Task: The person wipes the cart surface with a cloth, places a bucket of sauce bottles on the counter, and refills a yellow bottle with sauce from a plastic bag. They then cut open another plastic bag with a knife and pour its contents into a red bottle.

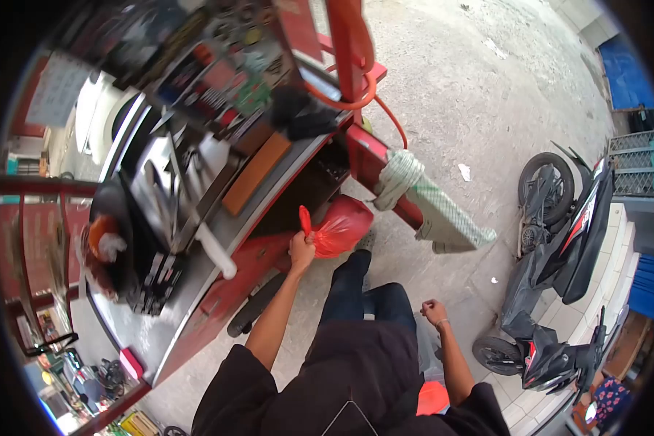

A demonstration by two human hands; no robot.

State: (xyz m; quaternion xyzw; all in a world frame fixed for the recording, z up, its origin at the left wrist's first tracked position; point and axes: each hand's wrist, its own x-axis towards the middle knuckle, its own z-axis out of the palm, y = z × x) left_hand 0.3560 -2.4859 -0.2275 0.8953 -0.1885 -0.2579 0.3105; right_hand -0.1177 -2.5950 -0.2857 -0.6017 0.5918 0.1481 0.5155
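Note:
My left hand (301,252) is closed round the gathered neck of a red plastic bag (341,224). The bag looks full and rounded, and what it holds is hidden. It hangs beside the opening in the side of a red cart (232,287). My right hand (434,312) is out to my right, away from the cart, with its fingers curled in. Whether anything small is in those fingers, I cannot make out.
A cloth (436,203) is tied on the cart's red handle bar. On the metal counter lie a white-handled knife (216,251) and an orange-brown board (256,173). Motorcycles (559,218) stand at the right by tiled steps. A red seat (433,398) is behind me.

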